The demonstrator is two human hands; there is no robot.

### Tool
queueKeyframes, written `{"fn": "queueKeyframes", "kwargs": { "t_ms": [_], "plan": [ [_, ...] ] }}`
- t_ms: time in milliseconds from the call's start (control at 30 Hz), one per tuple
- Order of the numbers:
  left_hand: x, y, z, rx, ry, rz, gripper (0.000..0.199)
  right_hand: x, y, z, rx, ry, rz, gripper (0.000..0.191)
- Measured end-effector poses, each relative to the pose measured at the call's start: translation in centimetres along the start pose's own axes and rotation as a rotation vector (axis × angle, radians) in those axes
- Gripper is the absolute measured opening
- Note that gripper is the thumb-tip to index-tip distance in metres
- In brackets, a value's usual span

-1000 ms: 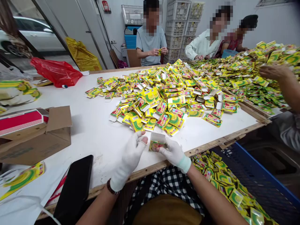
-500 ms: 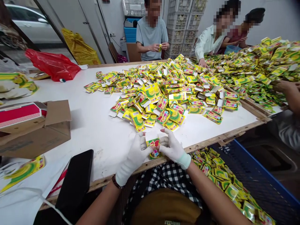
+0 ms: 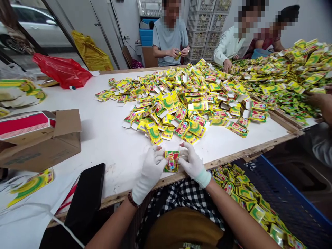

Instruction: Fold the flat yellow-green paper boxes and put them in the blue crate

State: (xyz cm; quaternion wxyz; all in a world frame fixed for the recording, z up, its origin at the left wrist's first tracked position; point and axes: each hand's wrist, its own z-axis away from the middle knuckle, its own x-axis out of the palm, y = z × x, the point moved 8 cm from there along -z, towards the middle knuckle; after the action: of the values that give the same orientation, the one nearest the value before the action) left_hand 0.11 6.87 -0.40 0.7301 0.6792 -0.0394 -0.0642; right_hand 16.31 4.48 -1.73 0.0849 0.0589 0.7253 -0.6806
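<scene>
Between my two gloved hands is a small yellow and green candy box (image 3: 171,161), printed face up, at the table's front edge. My left hand (image 3: 150,168) grips its left side, thumb on the front. My right hand (image 3: 192,164) holds the right side, thumb also on the front and index finger stretched along the top. Both gloves are white with bare fingertips showing. Just beyond my hands rises a heap of like boxes (image 3: 178,103), many with white end flaps standing open.
A blue crate (image 3: 293,197) of boxes stands below on the right. On the left are a cardboard carton (image 3: 41,152), a black phone-like slab (image 3: 85,193) and a red plastic bag (image 3: 62,71). A wooden strip (image 3: 282,121) divides off another pile. Several people work around the table.
The white flap at the top of the box in my hands no longer stands up; the top now looks closed. The view has shifted slightly.
</scene>
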Motion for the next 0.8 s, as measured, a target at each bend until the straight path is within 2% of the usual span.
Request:
{"fn": "queueKeyframes", "kwargs": {
  "t_ms": [100,267,400,467,567,600,700,800],
  "plan": [
    [0.6,0.4,0.4,0.023,-0.094,-0.055,0.037,-0.3,0.1,0.2,0.012,0.017,-0.030,0.046],
    [0.6,0.6,0.1,0.024,-0.189,-0.133,0.037,0.1,-1.1,-0.3,-0.006,-0.102,-0.071,0.030],
    [-0.3,1.0,-0.9,0.011,-0.145,-0.073,0.025,0.0,-2.7,-1.4,-0.066,-0.087,-0.009,0.014],
    [-0.8,0.8,-1.3,-0.026,-0.097,0.035,0.034,-0.1,-2.7,-2.0,-0.060,-0.060,-0.080,0.019],
    [-0.6,0.5,-1.3,-0.074,-0.098,0.146,0.053,0.2,-2.1,-2.3,-0.030,-0.073,-0.213,0.037],
    [-0.6,0.6,-1.2,-0.066,-0.100,0.130,0.050,0.2,-2.1,-2.2,-0.040,-0.072,-0.200,0.036],
    [-0.8,1.7,-0.8,0.032,-0.079,-0.014,0.026,-0.4,-3.1,-1.9,-0.123,-0.021,-0.007,0.015],
    [-0.7,3.0,-0.5,0.094,-0.090,-0.122,0.019,-0.6,-4.5,-1.5,-0.196,-0.004,0.130,0.014]
  ]
}}
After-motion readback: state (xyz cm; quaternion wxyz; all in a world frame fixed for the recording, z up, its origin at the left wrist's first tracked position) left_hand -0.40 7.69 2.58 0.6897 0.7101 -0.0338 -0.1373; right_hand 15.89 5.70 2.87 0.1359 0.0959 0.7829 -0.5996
